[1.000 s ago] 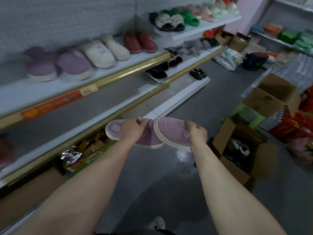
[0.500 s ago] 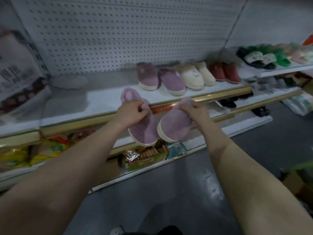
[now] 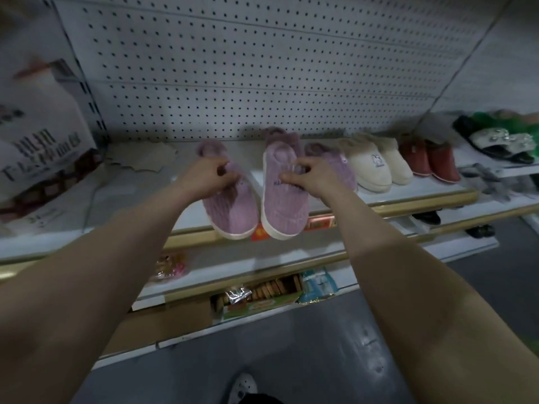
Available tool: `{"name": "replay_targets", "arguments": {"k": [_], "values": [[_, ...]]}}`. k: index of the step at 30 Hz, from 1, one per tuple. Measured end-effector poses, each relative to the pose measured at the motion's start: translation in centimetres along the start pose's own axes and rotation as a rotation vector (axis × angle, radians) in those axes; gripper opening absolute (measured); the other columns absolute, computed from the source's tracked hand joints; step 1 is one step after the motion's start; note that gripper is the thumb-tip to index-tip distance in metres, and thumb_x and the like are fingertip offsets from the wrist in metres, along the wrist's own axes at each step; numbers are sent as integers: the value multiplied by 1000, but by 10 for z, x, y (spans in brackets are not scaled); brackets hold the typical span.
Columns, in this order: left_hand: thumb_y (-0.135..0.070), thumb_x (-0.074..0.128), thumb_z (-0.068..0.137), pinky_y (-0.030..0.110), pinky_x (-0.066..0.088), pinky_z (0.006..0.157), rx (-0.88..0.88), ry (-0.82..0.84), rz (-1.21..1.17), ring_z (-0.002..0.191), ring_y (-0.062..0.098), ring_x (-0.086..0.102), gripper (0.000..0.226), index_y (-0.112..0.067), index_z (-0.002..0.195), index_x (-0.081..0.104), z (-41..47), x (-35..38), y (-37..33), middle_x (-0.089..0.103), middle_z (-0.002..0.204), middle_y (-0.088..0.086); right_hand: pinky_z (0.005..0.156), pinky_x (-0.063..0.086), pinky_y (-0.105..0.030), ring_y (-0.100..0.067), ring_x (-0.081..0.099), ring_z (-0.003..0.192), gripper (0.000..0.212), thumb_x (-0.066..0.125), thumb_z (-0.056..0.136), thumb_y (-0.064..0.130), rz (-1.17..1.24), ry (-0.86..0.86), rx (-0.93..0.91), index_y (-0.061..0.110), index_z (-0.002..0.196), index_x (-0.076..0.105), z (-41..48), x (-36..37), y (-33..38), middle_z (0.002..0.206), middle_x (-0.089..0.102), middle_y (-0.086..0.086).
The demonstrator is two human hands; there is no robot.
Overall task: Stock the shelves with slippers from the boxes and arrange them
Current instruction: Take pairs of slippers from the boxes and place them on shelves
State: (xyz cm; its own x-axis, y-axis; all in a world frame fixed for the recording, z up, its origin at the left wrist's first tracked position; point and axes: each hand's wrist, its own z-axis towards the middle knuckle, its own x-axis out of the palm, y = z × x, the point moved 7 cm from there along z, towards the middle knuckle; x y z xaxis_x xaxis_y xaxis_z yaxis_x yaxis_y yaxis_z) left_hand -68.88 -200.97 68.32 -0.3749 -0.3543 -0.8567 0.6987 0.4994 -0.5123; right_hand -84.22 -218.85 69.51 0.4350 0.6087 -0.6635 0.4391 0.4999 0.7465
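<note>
While each hand grips one purple slipper, both toes hang out past the gold front edge (image 3: 408,204) of the shelf (image 3: 140,199). From the head view, the left hand (image 3: 204,177) pinches the left slipper (image 3: 230,211) at its opening, and the right hand (image 3: 309,177) pinches the right slipper (image 3: 284,205) across its top. Let go now and I judge either could tip off toward six o'clock, onto the floor (image 3: 306,360). At three o'clock of the right hand, another purple slipper (image 3: 335,164) sits just beside it, with cream slippers (image 3: 370,167) beyond; pushing the pair back carelessly could knock that row crooked.
</note>
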Motion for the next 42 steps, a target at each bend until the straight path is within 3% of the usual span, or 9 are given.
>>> {"name": "replay_targets", "arguments": {"k": [6,8,11,14,19,25,30,36,42], "values": [[-41,55,95,30,30,61,-35,-8,13,84,28,59,34,-10,109,62,27,-2,18,61,82,9,56,35,-23,-11,51,72,29,81,78,37,-155,19,-108,21,76,58,65,25,28,72,51,7],[-41,53,96,29,28,60,-38,18,17,82,25,56,32,-12,106,62,35,-1,27,59,83,7,65,37,-27,-18,58,85,26,79,80,38,-231,43,-142,20,91,66,82,35,40,84,59,2],[-40,52,96,30,26,58,-17,68,22,80,22,50,27,-14,91,57,45,3,34,51,81,4,86,47,-32,-30,58,114,53,74,84,35,-371,59,-154,12,129,61,106,53,57,123,64,-14],[-39,55,96,29,22,61,1,108,25,81,18,45,31,-9,95,59,54,6,38,51,85,3,85,49,-33,-32,61,110,39,61,92,30,-453,73,-169,11,125,61,123,69,75,122,64,-13],[-44,54,95,28,29,53,50,166,131,82,26,56,43,-2,92,63,65,10,43,62,90,14,97,49,-40,-28,59,116,40,65,86,16,-268,-40,-80,15,126,62,136,66,66,127,64,-9],[-54,49,86,33,39,60,84,151,109,75,30,62,52,-5,90,65,73,16,53,65,75,14,62,40,-20,-12,51,64,19,63,80,4,-148,-164,55,19,90,69,103,43,34,72,54,13],[-57,60,82,30,43,60,50,120,126,71,25,63,43,-14,79,61,76,17,54,64,68,6,90,54,-49,-32,67,100,30,67,85,12,-35,-201,92,10,115,69,76,48,15,100,69,-8],[-72,52,70,41,53,79,70,-61,78,93,31,62,68,-21,114,54,77,10,31,66,99,8,81,50,-32,-17,62,86,31,69,84,8,25,-259,63,12,115,69,35,42,13,95,66,-3],[-48,63,84,37,49,82,251,-73,-31,100,30,59,35,-22,107,59,70,25,-42,65,107,5,92,50,-36,-20,63,101,36,69,85,17,-67,-303,134,21,121,66,-10,20,-12,103,65,0]]}}
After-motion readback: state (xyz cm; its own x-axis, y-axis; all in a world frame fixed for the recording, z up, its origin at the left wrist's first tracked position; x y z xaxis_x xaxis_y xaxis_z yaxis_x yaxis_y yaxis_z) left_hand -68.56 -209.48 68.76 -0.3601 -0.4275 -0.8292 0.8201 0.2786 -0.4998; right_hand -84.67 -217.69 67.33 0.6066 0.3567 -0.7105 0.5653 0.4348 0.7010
